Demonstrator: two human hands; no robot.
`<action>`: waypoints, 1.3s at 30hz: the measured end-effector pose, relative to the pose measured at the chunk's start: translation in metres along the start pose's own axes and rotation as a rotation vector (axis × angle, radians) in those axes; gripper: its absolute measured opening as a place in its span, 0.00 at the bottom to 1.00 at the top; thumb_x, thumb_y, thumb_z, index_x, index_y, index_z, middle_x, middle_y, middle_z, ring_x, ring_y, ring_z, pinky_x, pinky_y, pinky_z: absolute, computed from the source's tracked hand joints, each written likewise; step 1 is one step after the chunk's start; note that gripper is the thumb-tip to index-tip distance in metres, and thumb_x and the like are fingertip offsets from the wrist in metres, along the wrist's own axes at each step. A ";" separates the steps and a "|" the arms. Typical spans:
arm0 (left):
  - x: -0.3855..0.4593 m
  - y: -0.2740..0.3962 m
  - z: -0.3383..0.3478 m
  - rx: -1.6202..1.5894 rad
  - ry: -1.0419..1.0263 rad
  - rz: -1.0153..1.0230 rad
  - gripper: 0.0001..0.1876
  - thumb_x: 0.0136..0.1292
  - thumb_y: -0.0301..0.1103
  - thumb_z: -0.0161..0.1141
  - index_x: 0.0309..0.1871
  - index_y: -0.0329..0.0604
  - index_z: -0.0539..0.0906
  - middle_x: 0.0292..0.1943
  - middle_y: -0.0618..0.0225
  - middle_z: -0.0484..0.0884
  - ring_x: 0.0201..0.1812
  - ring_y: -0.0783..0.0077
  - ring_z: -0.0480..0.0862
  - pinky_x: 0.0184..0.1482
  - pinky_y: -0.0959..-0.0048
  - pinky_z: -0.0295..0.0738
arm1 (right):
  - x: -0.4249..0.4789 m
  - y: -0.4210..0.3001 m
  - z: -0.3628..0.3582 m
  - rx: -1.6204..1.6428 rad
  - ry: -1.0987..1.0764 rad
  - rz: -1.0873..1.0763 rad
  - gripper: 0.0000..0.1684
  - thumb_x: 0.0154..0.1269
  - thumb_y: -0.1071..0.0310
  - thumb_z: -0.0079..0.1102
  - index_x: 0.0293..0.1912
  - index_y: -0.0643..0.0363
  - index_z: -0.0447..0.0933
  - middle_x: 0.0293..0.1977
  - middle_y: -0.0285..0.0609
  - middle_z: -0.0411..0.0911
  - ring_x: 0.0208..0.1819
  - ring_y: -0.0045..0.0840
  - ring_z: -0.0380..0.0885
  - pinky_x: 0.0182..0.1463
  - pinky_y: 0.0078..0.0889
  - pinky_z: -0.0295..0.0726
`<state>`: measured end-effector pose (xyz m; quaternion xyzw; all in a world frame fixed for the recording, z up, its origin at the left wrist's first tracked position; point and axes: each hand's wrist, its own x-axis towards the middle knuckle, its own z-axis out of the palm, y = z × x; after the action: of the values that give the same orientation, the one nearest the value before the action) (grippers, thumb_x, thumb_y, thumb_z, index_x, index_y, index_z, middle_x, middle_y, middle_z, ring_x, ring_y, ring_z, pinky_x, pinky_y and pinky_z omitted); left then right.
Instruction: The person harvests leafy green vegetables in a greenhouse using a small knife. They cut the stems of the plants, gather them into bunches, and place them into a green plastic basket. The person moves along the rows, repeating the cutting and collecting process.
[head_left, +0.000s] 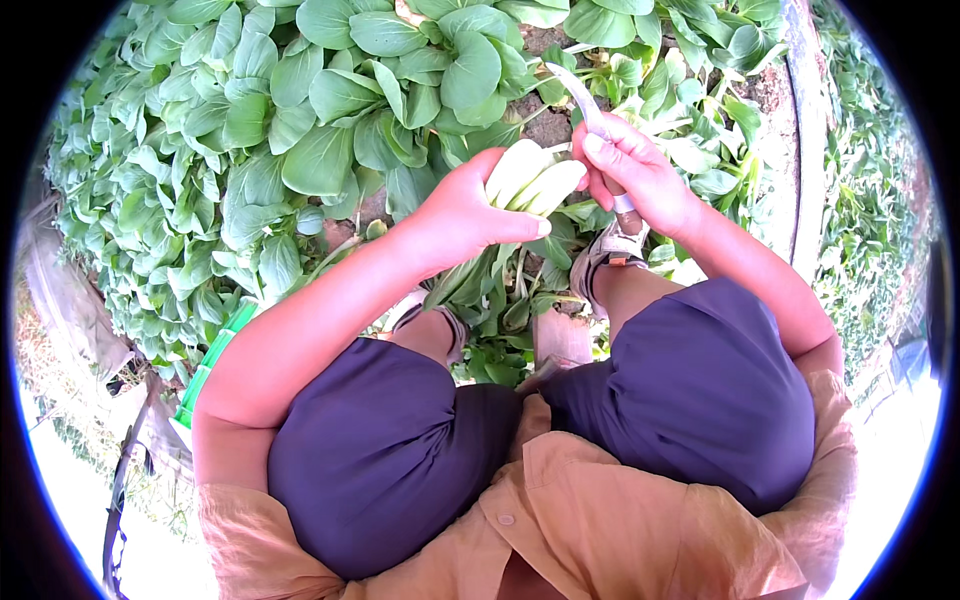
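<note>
My left hand (480, 214) is wrapped around a head of bok choy (536, 180). Its pale, thick stem base faces up and to the right, while green leaves (484, 289) hang below the hand. In my right hand (637, 165) is a small knife (581, 97) with a curved blade, which points up and away to the left. Below that fist shows the end of its brown handle (628, 221), with a pale band around it. The right fingertips are right beside the stem base; whether they touch it I cannot tell.
Dense standing bok choy (322, 97) fills the left and front. Loose leaves lie on the soil (551, 124) ahead and right. A green plastic crate (217, 360) is beside my left arm. A wooden piece (561, 339) sits between my feet. A pale strip (806, 150) borders the bed at right.
</note>
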<state>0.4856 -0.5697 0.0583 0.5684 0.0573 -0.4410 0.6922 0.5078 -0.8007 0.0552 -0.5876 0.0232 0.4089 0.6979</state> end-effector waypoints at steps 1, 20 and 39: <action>0.000 0.015 0.005 0.128 0.031 0.076 0.32 0.54 0.32 0.70 0.61 0.37 0.70 0.49 0.65 0.79 0.44 0.71 0.82 0.46 0.73 0.79 | 0.002 0.009 -0.010 0.062 0.124 0.075 0.14 0.74 0.55 0.47 0.41 0.56 0.69 0.29 0.36 0.74 0.21 0.13 0.67 0.25 0.17 0.68; 0.014 -0.002 -0.099 1.717 0.328 0.416 0.31 0.43 0.23 0.64 0.57 0.46 0.77 0.63 0.59 0.72 0.34 0.66 0.84 0.42 0.64 0.78 | 0.093 0.040 -0.013 -1.114 0.263 -0.253 0.15 0.69 0.67 0.49 0.54 0.57 0.69 0.41 0.54 0.78 0.42 0.49 0.78 0.44 0.47 0.77; 0.015 0.001 -0.095 1.840 0.234 0.367 0.38 0.41 0.25 0.69 0.62 0.45 0.73 0.65 0.68 0.71 0.40 0.68 0.82 0.44 0.66 0.75 | 0.111 0.050 -0.053 -0.918 0.269 0.017 0.18 0.69 0.62 0.48 0.55 0.58 0.74 0.33 0.51 0.79 0.36 0.39 0.78 0.45 0.38 0.76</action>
<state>0.5353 -0.4981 0.0170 0.9321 -0.3344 -0.1377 0.0203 0.5753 -0.7857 -0.0578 -0.8826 -0.0649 0.3028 0.3536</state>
